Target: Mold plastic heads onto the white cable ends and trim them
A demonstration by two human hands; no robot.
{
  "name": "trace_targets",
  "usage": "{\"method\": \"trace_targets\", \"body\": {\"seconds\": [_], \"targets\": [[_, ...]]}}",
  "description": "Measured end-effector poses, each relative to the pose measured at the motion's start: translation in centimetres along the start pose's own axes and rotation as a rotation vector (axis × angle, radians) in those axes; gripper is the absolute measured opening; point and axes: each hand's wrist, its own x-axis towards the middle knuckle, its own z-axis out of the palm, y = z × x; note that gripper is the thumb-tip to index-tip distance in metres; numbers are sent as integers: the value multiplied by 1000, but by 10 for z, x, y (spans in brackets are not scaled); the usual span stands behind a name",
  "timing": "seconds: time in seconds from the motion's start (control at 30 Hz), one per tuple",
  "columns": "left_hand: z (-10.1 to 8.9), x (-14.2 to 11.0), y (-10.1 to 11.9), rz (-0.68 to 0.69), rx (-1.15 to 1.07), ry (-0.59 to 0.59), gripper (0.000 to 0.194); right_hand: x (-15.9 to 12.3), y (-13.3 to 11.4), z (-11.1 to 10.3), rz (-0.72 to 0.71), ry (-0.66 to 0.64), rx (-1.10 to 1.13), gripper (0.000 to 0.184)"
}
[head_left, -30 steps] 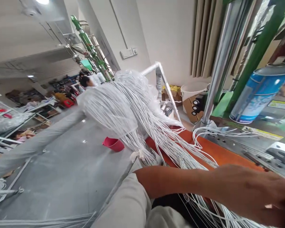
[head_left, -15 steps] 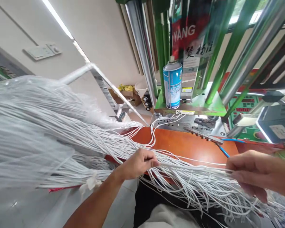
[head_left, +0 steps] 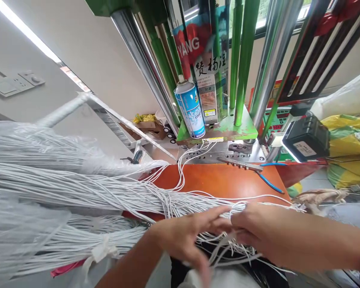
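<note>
Left hand (head_left: 184, 236), thumb spread wide, hovers by the white cables (head_left: 108, 194)! Right hand (head_left: 252, 226) curls tight around some.

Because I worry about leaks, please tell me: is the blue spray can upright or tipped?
Upright: the spray can stands base-down on the green plate, nozzle on top.

1 L hand (head_left: 184, 236), 1 R hand (head_left: 255, 226), 1 spray can (head_left: 191, 110), 1 blk box (head_left: 307, 138), dozens wht cables (head_left: 108, 192).
</note>
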Motion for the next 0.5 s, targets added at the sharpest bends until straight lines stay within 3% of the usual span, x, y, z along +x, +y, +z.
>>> {"method": "trace_targets", "body": {"seconds": [0.07,0.13,0.2,0.3,0.37,0.5], "targets": [[9,36,-27,-50,-110,241,79,22,9,-4,76,-55,26,15],[9,51,-52,-149,-88,393,56,28,28,-7,187,-21,-21,13],[4,48,-67,-283,-17,380,52,19,49,-7,244,16,-85,13],[-1,41,-71,-429,2,220,52,-1,64,-3,263,-38,-80,19],[1,48,-67,-403,-46,168,53,-6,61,-5,255,-60,-55,25],[3,75,-59,-258,-166,217,55,-8,62,-17,134,-39,19,29]]}}
